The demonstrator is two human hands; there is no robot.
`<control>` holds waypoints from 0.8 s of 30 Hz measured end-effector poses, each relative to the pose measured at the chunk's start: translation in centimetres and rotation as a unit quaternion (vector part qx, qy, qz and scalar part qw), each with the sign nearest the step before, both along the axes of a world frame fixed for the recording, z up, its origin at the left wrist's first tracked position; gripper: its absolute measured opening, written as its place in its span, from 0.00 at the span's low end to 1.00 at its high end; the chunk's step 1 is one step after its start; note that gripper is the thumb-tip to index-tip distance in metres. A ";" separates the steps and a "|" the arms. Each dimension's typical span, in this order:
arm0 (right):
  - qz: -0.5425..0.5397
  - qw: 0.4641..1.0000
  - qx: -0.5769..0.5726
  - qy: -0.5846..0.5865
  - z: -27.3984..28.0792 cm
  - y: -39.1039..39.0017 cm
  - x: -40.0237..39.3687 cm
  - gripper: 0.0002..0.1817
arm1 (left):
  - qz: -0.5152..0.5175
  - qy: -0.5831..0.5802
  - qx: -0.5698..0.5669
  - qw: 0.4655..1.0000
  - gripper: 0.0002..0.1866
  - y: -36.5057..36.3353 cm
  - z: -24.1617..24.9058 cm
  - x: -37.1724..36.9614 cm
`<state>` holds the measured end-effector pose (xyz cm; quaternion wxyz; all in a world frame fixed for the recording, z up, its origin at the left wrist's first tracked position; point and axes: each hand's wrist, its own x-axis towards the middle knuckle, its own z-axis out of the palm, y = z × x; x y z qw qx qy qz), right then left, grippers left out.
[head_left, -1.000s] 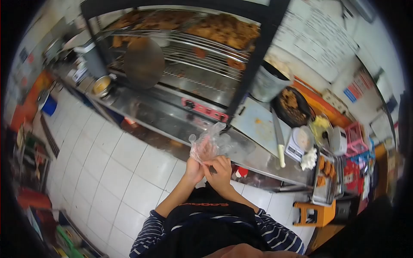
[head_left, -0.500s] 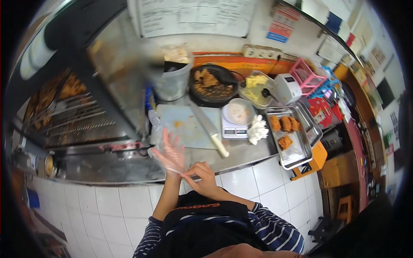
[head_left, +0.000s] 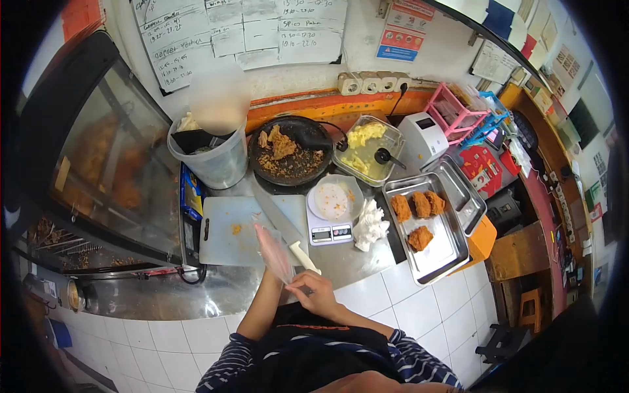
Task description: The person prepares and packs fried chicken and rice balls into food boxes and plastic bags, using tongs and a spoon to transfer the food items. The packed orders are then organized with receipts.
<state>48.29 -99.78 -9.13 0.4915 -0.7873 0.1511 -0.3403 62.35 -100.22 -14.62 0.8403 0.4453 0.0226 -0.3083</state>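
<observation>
My left hand (head_left: 272, 251) is raised over the steel counter (head_left: 341, 262), covered by a thin clear plastic glove (head_left: 268, 242); it is seen edge-on with fingers straight and holds nothing. My right hand (head_left: 316, 292) pinches the glove's cuff at my left wrist. Just beyond the hands lie a white cutting board (head_left: 226, 232) and a knife (head_left: 303, 255) with a cream handle.
A digital scale (head_left: 329, 230) carries a white bowl (head_left: 334, 198). Behind stand a black pan of fried crumbs (head_left: 290, 157), a clear tub of yellow food (head_left: 367, 150) and a grey bucket (head_left: 211, 164). A steel tray (head_left: 436, 252) holds several fried pieces. A glass food warmer (head_left: 105, 170) stands left.
The view has swung right from the food warmer to the counter. The bunched glove now sits fully over my left hand, and my right hand has stayed at its cuff.
</observation>
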 end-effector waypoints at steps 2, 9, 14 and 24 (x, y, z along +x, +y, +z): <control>-0.027 0.999 0.007 0.033 -1.7 -1.4 0.8 0.04 | 0.032 -0.172 0.019 0.984 0.37 -2.8 -3.2 3.1; -0.129 0.965 -0.006 0.229 -7.4 -3.1 1.3 0.12 | -0.044 -0.724 0.393 0.565 0.27 -16.1 1.6 15.5; -0.148 0.960 0.018 0.239 -7.9 -3.0 2.1 0.13 | -0.067 -0.751 0.506 0.419 0.26 -24.2 -1.3 20.2; -0.199 0.946 0.054 0.251 -8.4 -5.0 4.0 0.09 | -0.027 -0.677 0.284 0.678 0.28 -20.9 -1.7 21.6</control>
